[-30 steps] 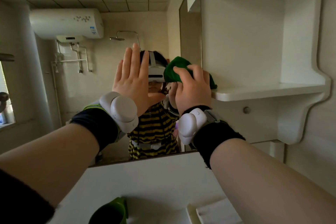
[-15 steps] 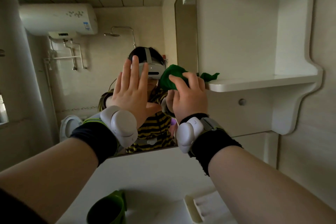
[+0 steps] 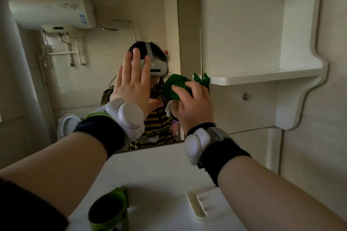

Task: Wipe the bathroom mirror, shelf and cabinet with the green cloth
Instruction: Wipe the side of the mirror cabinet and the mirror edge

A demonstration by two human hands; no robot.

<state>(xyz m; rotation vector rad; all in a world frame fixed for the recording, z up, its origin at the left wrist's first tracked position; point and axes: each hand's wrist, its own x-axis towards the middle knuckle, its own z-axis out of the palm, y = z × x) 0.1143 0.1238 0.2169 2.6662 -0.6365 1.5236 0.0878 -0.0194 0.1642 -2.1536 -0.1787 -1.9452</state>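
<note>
Head camera: my left hand point(image 3: 131, 88) lies flat with straight fingers against the frameless glass wall mirror point(image 3: 93, 84), and my right hand point(image 3: 193, 107) grips the bunched green cloth point(image 3: 173, 88) at the mirror's right edge, just beside the glossy white shelf point(image 3: 262, 78).

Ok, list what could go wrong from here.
1. The left hand lies flat at the mirror; if it touches, it may leave prints.
2. The green cloth in the right hand is bunched beside the shelf edge, so it may miss the corner.
3. The green cup sits below the left forearm; a dropped arm could tip it.
</note>
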